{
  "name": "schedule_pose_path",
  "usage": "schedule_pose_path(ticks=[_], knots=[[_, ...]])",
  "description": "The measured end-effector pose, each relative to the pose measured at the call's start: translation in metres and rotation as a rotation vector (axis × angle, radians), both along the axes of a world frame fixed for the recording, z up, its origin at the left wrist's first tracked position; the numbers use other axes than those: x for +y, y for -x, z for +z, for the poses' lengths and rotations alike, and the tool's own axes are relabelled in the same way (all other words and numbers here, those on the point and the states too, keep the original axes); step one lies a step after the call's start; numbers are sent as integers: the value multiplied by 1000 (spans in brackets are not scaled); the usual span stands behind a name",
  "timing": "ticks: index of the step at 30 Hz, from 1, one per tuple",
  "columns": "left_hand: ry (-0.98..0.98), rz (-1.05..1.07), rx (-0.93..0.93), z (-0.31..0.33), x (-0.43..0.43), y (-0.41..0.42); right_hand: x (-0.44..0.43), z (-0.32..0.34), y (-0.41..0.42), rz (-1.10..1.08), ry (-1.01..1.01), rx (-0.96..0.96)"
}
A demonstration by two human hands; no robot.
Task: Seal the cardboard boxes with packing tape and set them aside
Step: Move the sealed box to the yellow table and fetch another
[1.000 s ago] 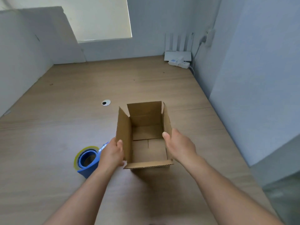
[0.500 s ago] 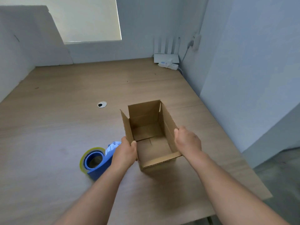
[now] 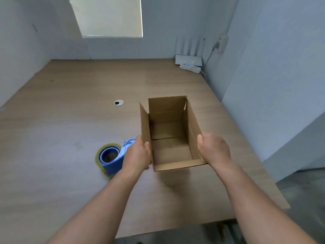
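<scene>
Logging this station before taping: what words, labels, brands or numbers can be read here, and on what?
Nothing here is legible.
cardboard box: no print on the faces that show.
tape dispenser: pale marking on its blue body, too blurred to read.
white device at the far wall: small blue label, too small to read.

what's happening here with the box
A person holds an open brown cardboard box at the light wooden table, the left grip round its left flap and the right grip round its right wall. The top flaps stand up and no tape shows on them. A blue tape dispenser with a yellowish roll lies untouched beside the left grip.
</scene>
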State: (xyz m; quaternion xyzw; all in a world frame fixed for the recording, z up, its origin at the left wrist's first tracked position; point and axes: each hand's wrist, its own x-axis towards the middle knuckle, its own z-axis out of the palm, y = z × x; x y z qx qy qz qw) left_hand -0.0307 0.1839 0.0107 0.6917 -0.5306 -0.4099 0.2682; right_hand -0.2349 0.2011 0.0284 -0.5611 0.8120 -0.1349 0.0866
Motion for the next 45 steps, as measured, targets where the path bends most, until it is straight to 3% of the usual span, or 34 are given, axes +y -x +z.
schedule_pose_path(ticks=[8, 14, 16, 25, 37, 45], knots=[[79, 60, -94, 21, 64, 24, 31, 25, 29, 157, 158, -58], [102, 231, -93, 26, 133, 37, 59, 35, 39, 324, 195, -102], [109, 280, -168, 25, 158, 33, 67, 36, 29, 396, 193, -132], [138, 658, -339, 37, 263, -5, 110, 34, -55, 781, 196, -185], [87, 1027, -282, 35, 383, -91, 190, 35, -192, 1145, 138, -178], [6, 1151, -301, 33, 469, -172, 261, 39, -300, 1310, 105, -168]])
